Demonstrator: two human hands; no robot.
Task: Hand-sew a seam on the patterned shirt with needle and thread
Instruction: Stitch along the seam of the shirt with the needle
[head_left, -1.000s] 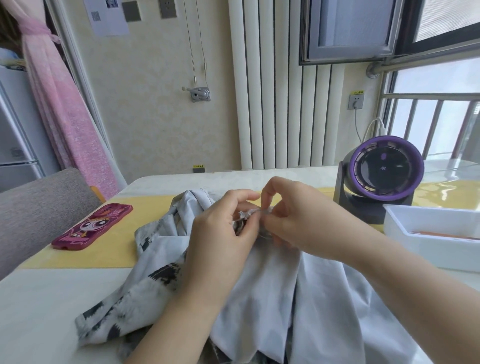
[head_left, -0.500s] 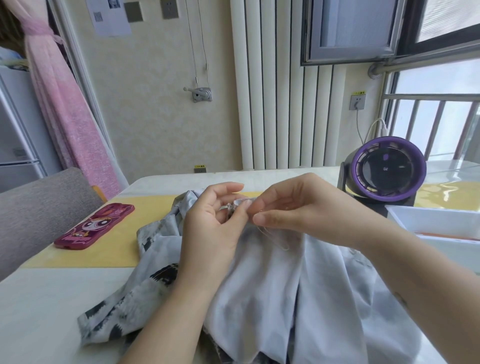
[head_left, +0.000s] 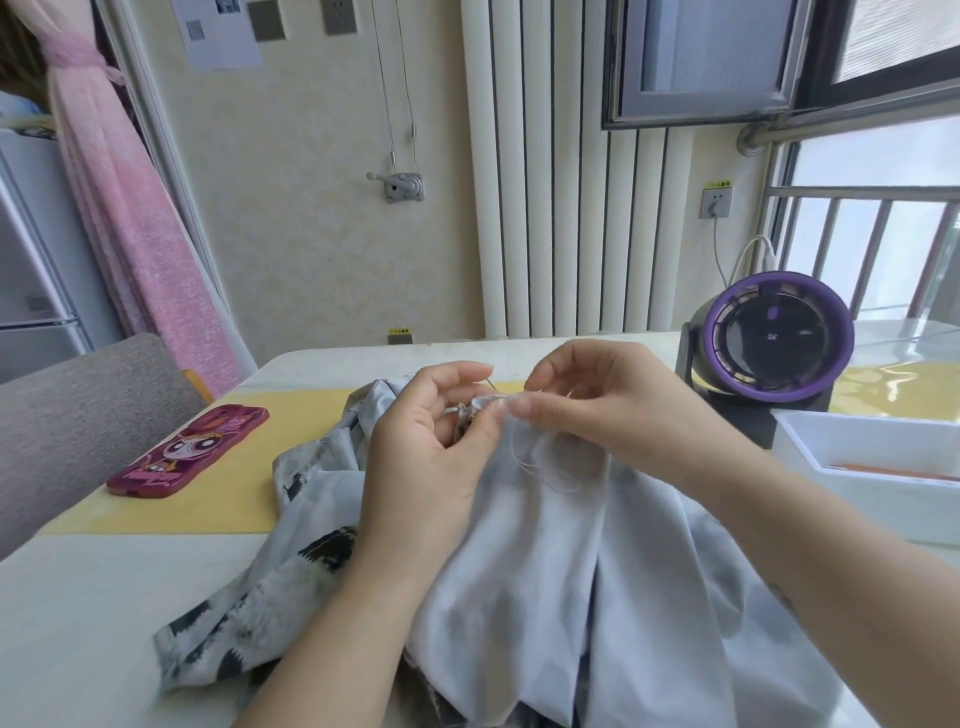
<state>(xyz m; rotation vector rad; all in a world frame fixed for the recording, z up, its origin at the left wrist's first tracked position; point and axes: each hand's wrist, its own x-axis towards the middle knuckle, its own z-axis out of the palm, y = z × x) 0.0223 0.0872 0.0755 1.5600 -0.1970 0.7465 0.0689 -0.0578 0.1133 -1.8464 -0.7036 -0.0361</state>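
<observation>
Two hands at work, one shirt (head_left: 545, 597), one strand of thread (head_left: 540, 470).

Your left hand (head_left: 431, 441) pinches a small bunched fold of the shirt between thumb and curled fingers. Your right hand (head_left: 597, 405) meets it fingertip to fingertip, with thumb and forefinger nipped on the same fold. What else sits between those fingertips is too small to tell.

The thread hangs in a slack pale loop just below your right fingertips and lies against the cloth.

The shirt is pale grey with black blotched patterning. It is heaped on the tabletop (head_left: 78, 623) beneath both wrists and spills toward you.

Well out to the left of your left hand lies one magenta phone case (head_left: 189, 451), flat on a yellow mat (head_left: 228, 493). It carries a big-eyed cartoon figure, and the lettering at its near end is too blurred to read.

Beyond your right hand stands one round fan (head_left: 774, 335) with a purple rim. Its small centre mark is unreadable.

To the right of your right forearm is one white tray (head_left: 872, 457).
</observation>
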